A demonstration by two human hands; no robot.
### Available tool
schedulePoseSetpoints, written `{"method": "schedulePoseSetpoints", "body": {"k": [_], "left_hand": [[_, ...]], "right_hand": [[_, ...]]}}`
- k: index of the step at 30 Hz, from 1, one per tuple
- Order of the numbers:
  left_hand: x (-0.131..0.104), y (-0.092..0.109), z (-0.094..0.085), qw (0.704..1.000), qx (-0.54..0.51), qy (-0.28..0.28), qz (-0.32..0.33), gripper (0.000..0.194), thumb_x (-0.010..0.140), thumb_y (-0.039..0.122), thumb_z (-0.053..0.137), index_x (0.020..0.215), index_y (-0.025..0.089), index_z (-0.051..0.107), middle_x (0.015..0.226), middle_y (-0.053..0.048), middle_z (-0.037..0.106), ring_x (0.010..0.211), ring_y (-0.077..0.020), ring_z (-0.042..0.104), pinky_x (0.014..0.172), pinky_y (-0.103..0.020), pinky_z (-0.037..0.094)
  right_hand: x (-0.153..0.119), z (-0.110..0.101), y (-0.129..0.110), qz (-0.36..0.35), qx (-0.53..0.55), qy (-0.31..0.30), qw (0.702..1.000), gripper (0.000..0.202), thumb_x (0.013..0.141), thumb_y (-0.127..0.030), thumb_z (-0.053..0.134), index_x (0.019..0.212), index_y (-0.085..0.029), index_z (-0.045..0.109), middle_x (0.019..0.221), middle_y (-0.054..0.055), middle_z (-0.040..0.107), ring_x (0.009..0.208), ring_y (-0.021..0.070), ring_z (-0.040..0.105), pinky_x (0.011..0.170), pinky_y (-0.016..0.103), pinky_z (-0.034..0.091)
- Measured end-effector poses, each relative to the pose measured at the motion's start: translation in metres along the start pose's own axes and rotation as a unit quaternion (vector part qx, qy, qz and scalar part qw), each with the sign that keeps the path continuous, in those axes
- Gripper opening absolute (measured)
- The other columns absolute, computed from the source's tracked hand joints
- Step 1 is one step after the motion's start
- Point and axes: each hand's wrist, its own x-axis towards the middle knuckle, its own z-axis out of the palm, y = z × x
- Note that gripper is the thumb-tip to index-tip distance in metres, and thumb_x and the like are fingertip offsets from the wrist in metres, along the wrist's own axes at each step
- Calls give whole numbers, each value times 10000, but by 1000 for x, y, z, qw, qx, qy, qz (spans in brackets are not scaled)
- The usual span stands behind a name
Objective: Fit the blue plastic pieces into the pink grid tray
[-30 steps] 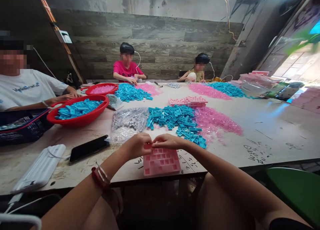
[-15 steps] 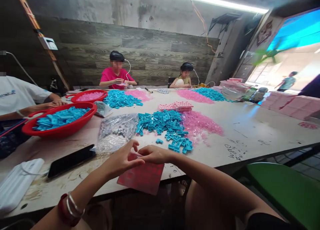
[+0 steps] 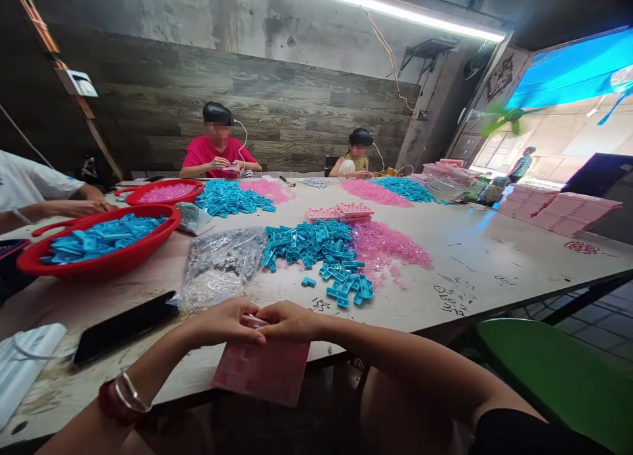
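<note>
The pink panel (image 3: pixel 264 369) tilts over the near edge of the table (image 3: pixel 459 234), its far edge gripped by the left hand (image 3: pixel 225 324) and the right hand (image 3: pixel 291 321), both with fingers curled and meeting. Just beyond lie a blue pile (image 3: pixel 314 244) and pink pieces (image 3: pixel 388 250), touching, beside a clear bag (image 3: pixel 222 260). A black phone (image 3: pixel 126 326) rests to the left on the stained, ink-marked surface. Co-workers sit against a wood-patterned wall (image 3: pixel 297 99) under a lit tube (image 3: pixel 395 10).
</note>
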Motion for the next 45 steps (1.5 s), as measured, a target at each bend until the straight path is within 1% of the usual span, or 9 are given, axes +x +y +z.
{"method": "schedulePoseSetpoints", "body": {"k": [4, 7, 11, 17, 23, 28, 33, 39, 45], "left_hand": [[-2, -6, -7, 998, 28, 43, 31, 432, 665, 430, 614, 996, 156, 568, 810, 1, 581, 742, -158, 513, 606, -208, 366], [3, -14, -12, 991, 93, 94, 13, 346, 702, 406, 565, 940, 155, 588, 761, 1, 573, 685, -146, 506, 584, -214, 358], [15, -22, -11, 970, 194, 149, -10, 256, 728, 372, 530, 840, 161, 622, 772, -19, 595, 733, -167, 524, 643, -241, 368], [24, -21, -8, 940, 251, 233, -17, 221, 711, 333, 558, 771, 136, 640, 907, -74, 579, 806, -184, 552, 725, -264, 410], [27, -46, -42, 861, 290, 414, -54, 292, 832, 242, 383, 781, 131, 648, 817, -90, 640, 790, -202, 595, 760, -307, 438], [49, -80, -55, 870, 303, 387, -34, 370, 732, 36, 398, 1028, 116, 605, 1124, -112, 601, 1086, -200, 525, 937, -302, 387], [54, -91, -51, 869, 293, 398, -29, 356, 715, 11, 406, 986, 120, 611, 1061, -114, 614, 1026, -202, 552, 928, -316, 400], [44, -85, -53, 865, 272, 418, -48, 271, 697, 60, 495, 938, 119, 601, 958, -114, 626, 897, -214, 589, 847, -333, 445], [31, -52, -40, 891, 152, 427, 5, 165, 679, 150, 550, 832, 142, 610, 807, -46, 629, 744, -165, 593, 696, -296, 508]], "right_hand": [[8, -14, 5, -6, -93, 56, 994, 259, 746, -394, 610, 726, -138, 585, 556, -60, 456, 534, 64, 408, 485, 182, 279], [8, -40, 25, 2, -149, 159, 976, 244, 775, -366, 590, 876, -145, 617, 715, 7, 620, 644, 112, 548, 567, 209, 383], [0, -78, 62, 21, -338, 305, 890, 271, 779, -102, 542, 1037, -148, 608, 1033, 94, 643, 962, 198, 563, 835, 320, 407], [9, -96, 91, 21, -380, 285, 880, 245, 756, -78, 545, 958, -157, 659, 981, 76, 673, 952, 221, 581, 867, 337, 417], [18, -100, 101, 38, -361, 313, 877, 326, 678, -8, 531, 950, -133, 660, 942, 98, 668, 891, 212, 601, 825, 315, 442], [13, -103, 91, 33, -353, 323, 878, 331, 650, -12, 525, 927, -135, 658, 878, 76, 638, 751, 159, 593, 718, 270, 465], [13, -78, 63, -40, -244, 328, 912, 220, 609, -37, 551, 787, -133, 638, 761, 25, 590, 598, 90, 537, 576, 203, 450], [21, -45, 53, -125, -137, 214, 959, 173, 603, -56, 592, 743, -151, 629, 768, 11, 615, 708, 111, 570, 658, 229, 482], [20, -42, 58, -56, -85, 167, 981, 130, 630, -116, 622, 758, -135, 638, 700, 5, 634, 617, 103, 573, 581, 212, 467]]}}
